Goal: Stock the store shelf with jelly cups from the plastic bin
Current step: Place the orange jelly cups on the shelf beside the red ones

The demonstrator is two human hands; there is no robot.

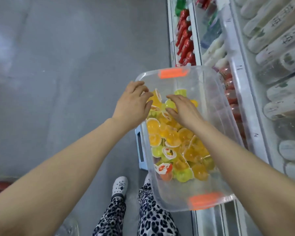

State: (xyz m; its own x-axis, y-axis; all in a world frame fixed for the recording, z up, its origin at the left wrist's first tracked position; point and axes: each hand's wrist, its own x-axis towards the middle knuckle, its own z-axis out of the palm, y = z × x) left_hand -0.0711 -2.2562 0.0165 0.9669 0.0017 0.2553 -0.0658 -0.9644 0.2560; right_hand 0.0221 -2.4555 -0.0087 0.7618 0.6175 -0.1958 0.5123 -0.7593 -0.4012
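pick-up step: your left hand (133, 106) and right hand (183, 110) are down in the clear plastic bin (216, 103) beside the store shelf (242, 70), right fingers spread loose over the jelly cups (170, 137), left curled by an orange cup (155, 98), grip unclear; next, gather cups and lift them across.

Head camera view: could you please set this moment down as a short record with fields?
bin: clear plastic bin, orange latches, blue stool beneath
contents: jelly cups, orange, yellow, green, heaped
left hand: fingers extended, over the cups
right hand: fingers extended, over the cups
shelf: right of bin, stocked rows
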